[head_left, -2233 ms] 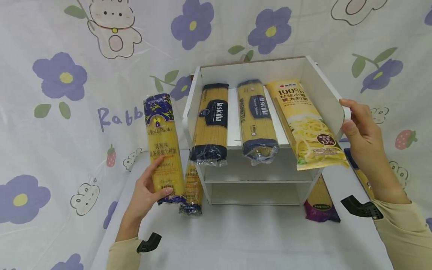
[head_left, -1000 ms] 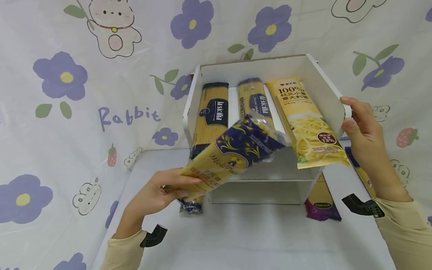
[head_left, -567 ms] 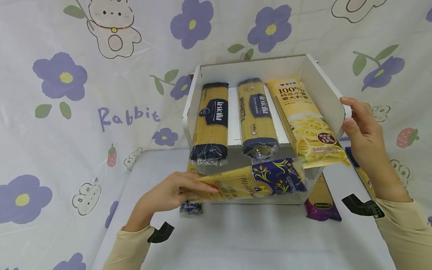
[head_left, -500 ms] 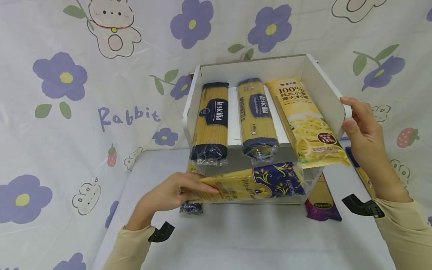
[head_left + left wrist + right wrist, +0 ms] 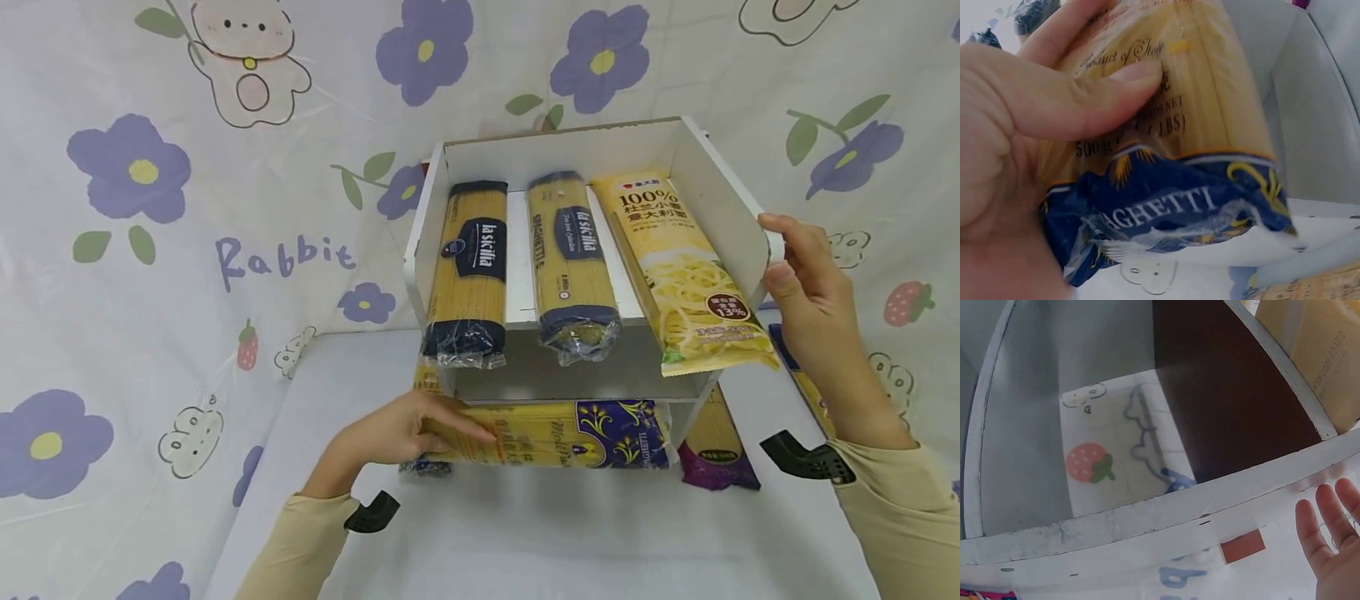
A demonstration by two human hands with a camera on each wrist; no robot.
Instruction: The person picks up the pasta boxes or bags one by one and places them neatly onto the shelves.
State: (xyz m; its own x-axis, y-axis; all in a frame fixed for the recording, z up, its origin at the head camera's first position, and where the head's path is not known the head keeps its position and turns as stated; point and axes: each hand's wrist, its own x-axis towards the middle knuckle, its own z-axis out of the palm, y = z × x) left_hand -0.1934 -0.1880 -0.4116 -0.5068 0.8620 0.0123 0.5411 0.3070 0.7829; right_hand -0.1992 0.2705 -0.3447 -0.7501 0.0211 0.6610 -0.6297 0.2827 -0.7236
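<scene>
My left hand [image 5: 390, 427] holds a spaghetti pack [image 5: 547, 429], yellow with a navy end, level in front of the white shelf unit's lower compartments. In the left wrist view, the thumb lies across the pack's printed face [image 5: 1204, 81] near its navy end; some fingers are hidden behind it. My right hand [image 5: 813, 308] grips the front edge of the white shelf unit [image 5: 720, 187] at its right side. Its fingers [image 5: 1319, 531] extend along the outside of the panel in the right wrist view; the thumb does not show there.
On the top shelf lie two navy-banded spaghetti packs [image 5: 468, 275] [image 5: 573, 258] and a yellow noodle pack [image 5: 675, 275], ends overhanging the front. A purple-ended pack [image 5: 716, 450] and a blue-and-yellow pack [image 5: 802, 383] lie right of the unit. Another pack [image 5: 427, 377] stands at its left, partly hidden.
My left hand has brought the spaghetti pack from upright at the left, rightward and down, turning it level before the lower shelves. The right hand stays on the shelf unit's edge.
</scene>
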